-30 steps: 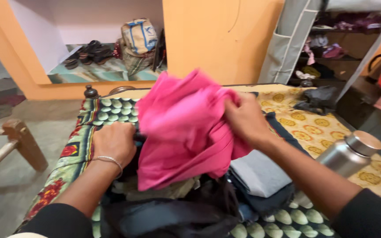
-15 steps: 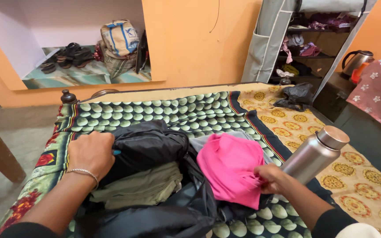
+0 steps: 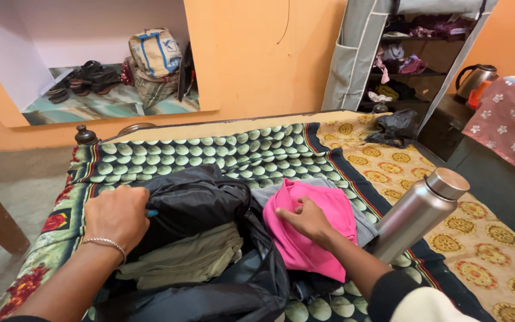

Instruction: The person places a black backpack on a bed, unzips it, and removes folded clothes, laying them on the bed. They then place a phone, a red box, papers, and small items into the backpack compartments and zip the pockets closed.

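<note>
Head view, near edge: the left hand lies palm down and closed over the black flap of an open dark bag, holding it back; a thin bangle sits on that wrist. Beneath the flap a folded olive garment lies in the bag. Just right of it, the right hand presses flat, fingers spread and gripping nothing, on a folded pink garment that rests on a grey folded piece at the bag's right side. The step in hand appears to be seating the pink garment in the packed stack; the next move would call for a steady downward press and for keeping the flap clear. The pink cloth looks soft, loosely folded, with one edge creased. A steel bottle stands tilted, close by on the right. Farther off, the patterned bedcover carries a black bundle at far right.
</note>
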